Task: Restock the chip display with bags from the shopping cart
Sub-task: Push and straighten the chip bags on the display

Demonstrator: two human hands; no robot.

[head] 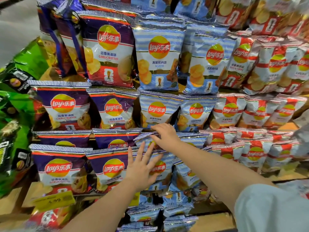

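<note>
Currently, head view only: we face the chip display [167,91], tiered shelves packed with upright bags. Purple garlic-butter bags [108,54] fill the left columns, light blue striped bags [158,59] the middle, red-and-white bags [255,111] the right, green bags [20,97] at the far left edge.

Our right hand [164,134] reaches into the blue column on the third tier down. Its fingers [154,127] lie over the crimped top edge of a blue bag [147,139] that sits tilted, top leaning toward us. The thumb sits lower, against the bag's front, so we read it as a pinch on that top edge.

Our left hand [142,168] is just below, palm toward the shelf, with the digits spread apart and straight. The tips reach up to the lower part of the tilted bag; the palm covers another blue bag [160,168] on the tier beneath. Whether it presses or only hovers, we cannot tell.

A yellow price tag [53,200] hangs on the lower shelf edge at left. A grey sleeve [270,208] shows on the right arm. No cart in frame.
</note>
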